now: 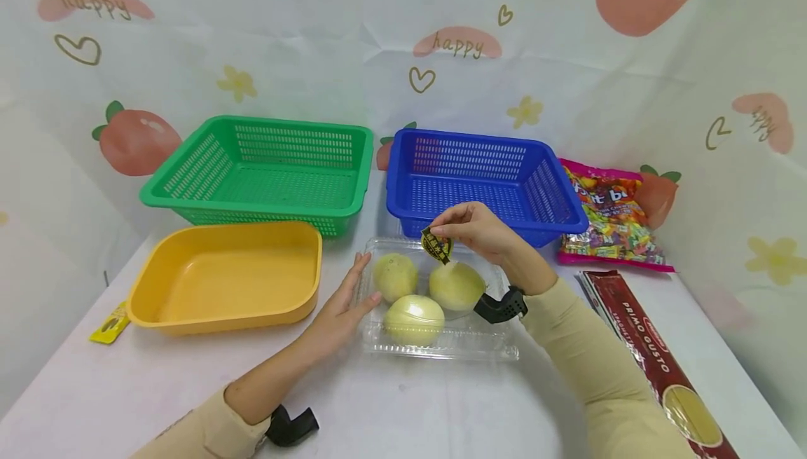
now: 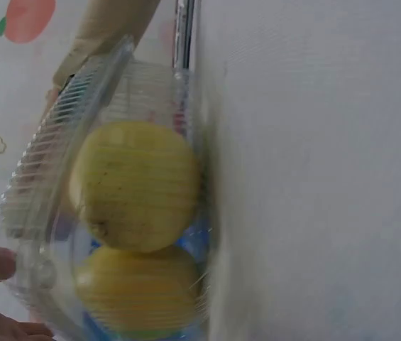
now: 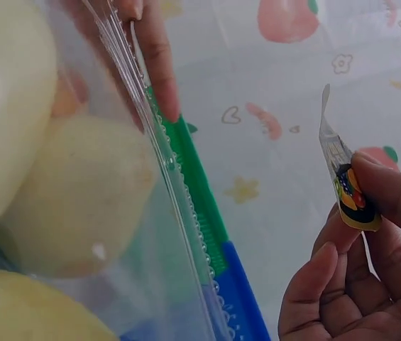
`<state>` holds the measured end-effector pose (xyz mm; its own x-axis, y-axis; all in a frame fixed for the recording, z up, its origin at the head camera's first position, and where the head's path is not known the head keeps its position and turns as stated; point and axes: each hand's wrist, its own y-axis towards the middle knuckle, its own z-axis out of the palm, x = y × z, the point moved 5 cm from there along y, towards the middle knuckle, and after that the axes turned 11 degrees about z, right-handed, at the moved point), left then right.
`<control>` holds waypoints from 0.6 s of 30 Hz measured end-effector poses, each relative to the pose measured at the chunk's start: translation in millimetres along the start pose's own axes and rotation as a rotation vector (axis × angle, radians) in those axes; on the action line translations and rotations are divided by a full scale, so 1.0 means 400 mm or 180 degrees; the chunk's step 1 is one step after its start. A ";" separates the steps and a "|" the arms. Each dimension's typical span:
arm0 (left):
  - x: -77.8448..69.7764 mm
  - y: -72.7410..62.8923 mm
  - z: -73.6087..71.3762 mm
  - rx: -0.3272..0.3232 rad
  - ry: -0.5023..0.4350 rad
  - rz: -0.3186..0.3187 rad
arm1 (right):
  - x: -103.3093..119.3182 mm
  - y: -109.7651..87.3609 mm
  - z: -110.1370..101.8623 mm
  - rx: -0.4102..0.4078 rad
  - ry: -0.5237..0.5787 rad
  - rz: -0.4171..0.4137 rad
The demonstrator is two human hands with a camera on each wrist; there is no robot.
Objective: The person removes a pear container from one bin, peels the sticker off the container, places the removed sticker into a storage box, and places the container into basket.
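Observation:
A clear plastic clamshell box (image 1: 441,351) lies in front of me, with three round, pale yellow-green fruits (image 1: 413,320) inside. My left hand (image 1: 340,306) rests along the box's left side, fingers extended, its thumb at the lid's edge. Above the box, my right hand (image 1: 484,236) pinches a small black-and-gold label (image 1: 436,244) between thumb and fingertips. In the right wrist view the label (image 3: 353,195) is bent and bears a printed fruit picture, its pale back partly turned to the camera. Two of the fruits (image 2: 135,186) show through the box wall in the left wrist view.
Behind the box stand a green basket (image 1: 252,211) and a blue basket (image 1: 488,219). A yellow tub (image 1: 227,319) sits at left, beside a small yellow packet (image 1: 112,323). To the right are a candy bag (image 1: 614,217) and a red spaghetti pack (image 1: 656,354).

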<state>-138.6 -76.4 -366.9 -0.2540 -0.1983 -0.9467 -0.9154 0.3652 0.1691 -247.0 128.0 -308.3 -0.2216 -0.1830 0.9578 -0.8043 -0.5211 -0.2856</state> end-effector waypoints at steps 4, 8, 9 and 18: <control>-0.021 -0.001 -0.024 0.0005 0.0056 0.0127 | 0.013 0.010 0.008 -0.0022 -0.0122 0.0083; -0.042 -0.004 -0.059 -0.0025 -0.0034 0.0319 | 0.030 0.023 0.018 -0.0046 -0.0215 0.0144; -0.046 -0.006 -0.070 -0.0039 -0.0051 0.0336 | 0.034 0.027 0.022 -0.0049 -0.0223 0.0156; -0.050 -0.033 -0.198 -0.0255 0.0450 0.0330 | 0.067 0.087 0.078 0.0048 -0.0281 0.0162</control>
<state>-146.2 -149.3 -328.2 -0.3844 -0.2911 -0.8760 -0.9025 0.3180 0.2904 -263.5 78.8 -293.5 -0.2121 -0.2819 0.9357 -0.7847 -0.5216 -0.3350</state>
